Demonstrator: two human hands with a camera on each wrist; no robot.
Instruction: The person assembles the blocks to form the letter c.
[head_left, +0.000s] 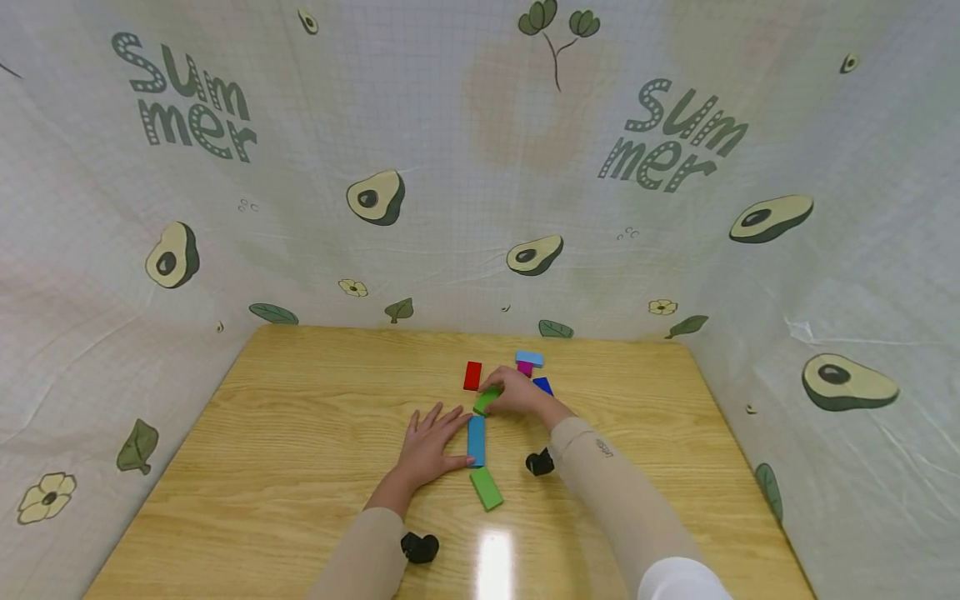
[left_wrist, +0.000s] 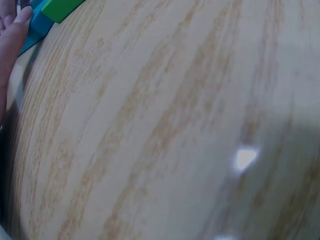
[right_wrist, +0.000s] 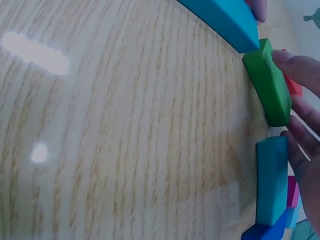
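Head view first: wooden table with printed cloth around it, and the blocks sit around the middle, running up toward the far edge. The left hand is spread wide, fingers pretty straight, with the index tip and thumb up against the left side of a blue block, not wrapped round it. The right hand has a far green block pinched between thumb and fingers, just past the blue one on the far-edge side. A near green block lies at an angle by the blue block's other end, closer to the near edge. Toward the far edge there's a red block, a light blue block with a purple block against it, and a dark blue block partly behind the right hand. Left wrist view is mostly bare table, with the thumb on the blue block in the top left corner and the near green one's end beside it. Right wrist view shows the thumb on one end of the far green block, fingers round by the other, plus a teal block just beside.
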